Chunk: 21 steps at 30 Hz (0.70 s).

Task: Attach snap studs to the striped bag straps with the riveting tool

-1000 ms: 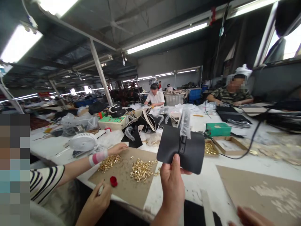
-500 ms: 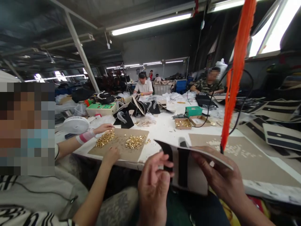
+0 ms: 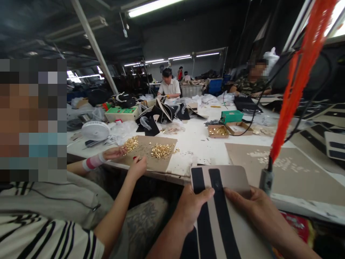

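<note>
Both of my hands grip a beige flat panel (image 3: 238, 178) with two black stripes, its top corners rounded. It is tilted toward me below the table's front edge. My left hand (image 3: 188, 207) holds the left edge, its thumb lying across a black stripe. My right hand (image 3: 254, 207) has hold of the right edge, with the thumb on the face near the other stripe. A small round mark shows on that stripe near its top. The fingers behind the panel are hidden. Just beyond my right hand hangs a grey tool end (image 3: 266, 181) below an orange cord bundle (image 3: 299, 79).
A co-worker's hands (image 3: 138, 167) are over a brown board (image 3: 151, 163) with gold metal pieces (image 3: 161, 150) at left. Another board (image 3: 304, 183) with small pale pieces lies right. Farther back are a small carton (image 3: 217, 131), a green box (image 3: 231, 116) and a white fan (image 3: 95, 131).
The panel has turned from nearly edge-on to face me and come lower. My left hand, earlier with fingers spread beside it, now grips its left edge. The view has shifted left and down.
</note>
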### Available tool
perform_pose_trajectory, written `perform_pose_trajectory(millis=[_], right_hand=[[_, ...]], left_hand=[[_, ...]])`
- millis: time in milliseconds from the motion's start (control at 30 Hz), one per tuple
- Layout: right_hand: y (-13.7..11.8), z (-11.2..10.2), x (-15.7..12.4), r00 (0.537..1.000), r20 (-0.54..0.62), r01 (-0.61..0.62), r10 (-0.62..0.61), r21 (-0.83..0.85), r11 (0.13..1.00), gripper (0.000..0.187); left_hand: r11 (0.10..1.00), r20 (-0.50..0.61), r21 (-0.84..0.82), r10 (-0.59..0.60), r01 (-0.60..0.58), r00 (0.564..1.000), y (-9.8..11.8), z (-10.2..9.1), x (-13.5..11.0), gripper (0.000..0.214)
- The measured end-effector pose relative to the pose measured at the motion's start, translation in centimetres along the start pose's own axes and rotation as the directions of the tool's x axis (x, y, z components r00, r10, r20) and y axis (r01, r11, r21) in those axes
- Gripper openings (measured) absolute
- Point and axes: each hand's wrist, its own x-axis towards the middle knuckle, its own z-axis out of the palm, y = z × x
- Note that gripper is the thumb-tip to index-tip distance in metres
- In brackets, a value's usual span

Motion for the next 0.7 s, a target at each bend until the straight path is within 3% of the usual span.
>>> perform_pose_trajectory(millis=[100, 167, 233, 300, 367, 433, 533, 700], right_hand=[[3.4, -0.7, 2.6, 0.999, -0.013, 0.032, -0.036, -0.259, 0.965, 0.051], [4.7, -1.0, 4.6, 0.97, -0.097, 0.166, -0.223, -0.406, 0.899, 0.049], [4.8, -0.6, 6.8, 0.887, -0.145, 0.311, -0.439, -0.515, 0.799, 0.047], [3.7, 0.5, 9.3, 0.82, -0.102, 0.406, -0.563, -0.59, 0.698, 0.04], [2.0, 2.3, 12.2, 0.811, -0.012, 0.447, -0.584, -0.632, 0.633, 0.03], [0.3, 4.3, 15.9, 0.839, 0.068, 0.44, -0.54, -0.669, 0.599, 0.023], [-1.2, 7.0, 22.1, 0.881, 0.123, 0.387, -0.456, -0.742, 0.548, 0.022], [-1.6, 9.4, 30.4, 0.906, 0.139, 0.339, -0.4, -0.804, 0.489, 0.028]], left_hand=[[0.993, -0.081, -0.004, -0.122, 0.122, 0.989, -3.6, -1.1, 0.6, 0.056], [0.992, -0.176, -0.027, -0.127, 0.124, 0.976, -3.2, -2.6, 0.7, 0.054], [0.999, -0.288, -0.04, 0.0, -0.012, 0.958, 0.4, -5.7, 1.2, 0.05], [0.99, -0.354, -0.059, 0.097, -0.125, 0.93, 6.1, -10.7, 2.2, 0.055], [0.971, -0.418, -0.069, 0.181, -0.23, 0.89, 11.6, -16.6, 3.7, 0.055], [0.948, -0.466, -0.071, 0.243, -0.309, 0.851, 15.2, -22.0, 5.4, 0.046], [0.938, -0.499, -0.046, 0.276, -0.343, 0.822, 16.9, -27.4, 7.3, 0.044], [0.972, -0.491, 0.021, 0.215, -0.235, 0.844, 18.4, -31.5, 8.7, 0.054]])
